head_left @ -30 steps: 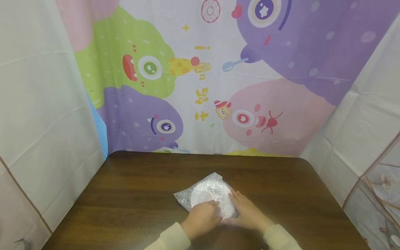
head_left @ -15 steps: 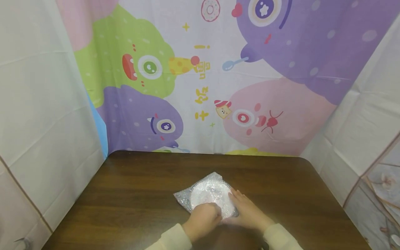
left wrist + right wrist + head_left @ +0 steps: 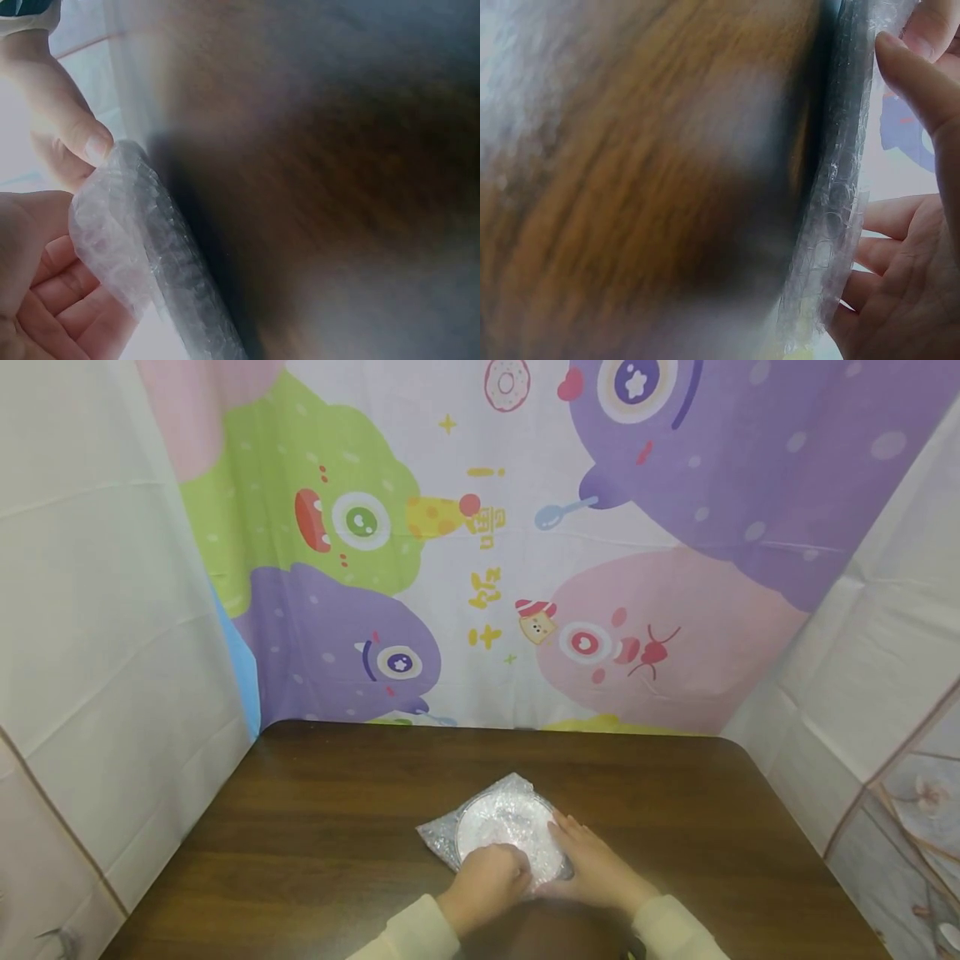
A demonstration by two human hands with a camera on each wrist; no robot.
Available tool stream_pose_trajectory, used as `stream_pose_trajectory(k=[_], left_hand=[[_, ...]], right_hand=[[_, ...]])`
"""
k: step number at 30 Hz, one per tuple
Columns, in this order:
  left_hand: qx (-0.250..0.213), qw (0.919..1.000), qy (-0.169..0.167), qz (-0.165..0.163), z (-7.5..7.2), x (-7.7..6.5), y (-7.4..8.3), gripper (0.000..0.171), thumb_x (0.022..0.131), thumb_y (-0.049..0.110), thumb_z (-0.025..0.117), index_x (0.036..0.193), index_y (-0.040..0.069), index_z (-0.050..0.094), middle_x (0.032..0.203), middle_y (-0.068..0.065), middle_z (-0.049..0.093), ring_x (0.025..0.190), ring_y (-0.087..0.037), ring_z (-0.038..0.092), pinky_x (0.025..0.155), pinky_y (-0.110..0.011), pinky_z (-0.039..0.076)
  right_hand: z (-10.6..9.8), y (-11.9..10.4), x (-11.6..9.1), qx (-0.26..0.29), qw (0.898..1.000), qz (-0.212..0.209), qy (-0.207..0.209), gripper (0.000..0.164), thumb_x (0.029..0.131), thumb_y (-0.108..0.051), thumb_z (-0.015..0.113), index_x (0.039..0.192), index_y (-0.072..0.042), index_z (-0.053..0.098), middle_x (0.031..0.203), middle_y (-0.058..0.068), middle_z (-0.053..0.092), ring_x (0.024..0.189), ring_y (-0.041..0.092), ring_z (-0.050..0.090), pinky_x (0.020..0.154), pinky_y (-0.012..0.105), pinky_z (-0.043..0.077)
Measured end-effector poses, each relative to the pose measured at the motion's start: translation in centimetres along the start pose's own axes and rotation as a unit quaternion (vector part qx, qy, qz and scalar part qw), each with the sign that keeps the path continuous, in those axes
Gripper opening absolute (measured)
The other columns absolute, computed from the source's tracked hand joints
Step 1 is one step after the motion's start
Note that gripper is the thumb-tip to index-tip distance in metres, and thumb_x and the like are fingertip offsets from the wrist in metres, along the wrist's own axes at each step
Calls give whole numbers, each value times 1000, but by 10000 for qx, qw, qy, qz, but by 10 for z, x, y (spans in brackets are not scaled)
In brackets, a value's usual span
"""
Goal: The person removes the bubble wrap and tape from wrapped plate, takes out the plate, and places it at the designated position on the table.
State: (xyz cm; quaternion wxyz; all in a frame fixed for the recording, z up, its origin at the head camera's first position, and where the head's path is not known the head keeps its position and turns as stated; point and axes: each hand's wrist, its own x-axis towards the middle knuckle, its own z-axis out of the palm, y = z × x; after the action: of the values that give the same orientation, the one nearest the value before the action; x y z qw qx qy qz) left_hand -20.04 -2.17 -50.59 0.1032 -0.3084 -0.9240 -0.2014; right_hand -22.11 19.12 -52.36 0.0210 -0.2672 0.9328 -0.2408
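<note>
left hand [image 3: 487, 885] curled, pinching the near edge of the bubble wrap [image 3: 441, 838]; right hand [image 3: 596, 868] laid along the side, fingers nearly straight, thumb close to my left. round white item [image 3: 498, 822] inside the wrap, between and just beyond my hands, on the dark wooden table [image 3: 322, 827].
</note>
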Motion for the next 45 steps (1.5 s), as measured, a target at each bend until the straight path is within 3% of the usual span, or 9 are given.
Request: stream_pose_trajectory(k=[8,16,22,35,45], left_hand=[[-662,9975,159,-208,1,2,-8,14,84,15,65,72,14,72,70,6,71,64,-3,62,61,-16,51],[-991,9936,232,-495,3,2,-13,12,87,17,68,77,12,72,76,3,73,71,-7,66,68,-20,55],[-1185,9915,259,-466,1,2,-14,11,89,17,68,79,13,71,80,2,73,76,-9,68,70,-21,56],[-1646,9826,334,-798,-2,6,-15,11,90,14,65,80,11,69,80,2,71,72,-4,61,67,-21,53],[-1924,9747,631,-941,-1,9,-18,10,92,11,63,83,8,66,79,-2,70,70,-5,60,64,-20,53]], right_hand=[[-1,-2,-1,92,10000,27,-1,103,76,-61,73,144,8,39,156,28,29,141,53,29,117,62,24],[-1,-2,0,37,10000,43,2,103,75,-61,73,144,7,40,156,27,29,141,52,30,117,61,25],[-1,-2,-1,57,10000,47,-8,103,75,-62,73,144,7,40,156,27,29,141,52,30,117,62,25],[-1,-1,0,53,10000,-17,-23,102,76,-60,73,144,8,40,156,28,28,140,53,30,116,62,25],[-1,-1,0,68,10000,0,-39,102,76,-61,73,144,7,40,156,28,29,140,53,30,116,62,26]])
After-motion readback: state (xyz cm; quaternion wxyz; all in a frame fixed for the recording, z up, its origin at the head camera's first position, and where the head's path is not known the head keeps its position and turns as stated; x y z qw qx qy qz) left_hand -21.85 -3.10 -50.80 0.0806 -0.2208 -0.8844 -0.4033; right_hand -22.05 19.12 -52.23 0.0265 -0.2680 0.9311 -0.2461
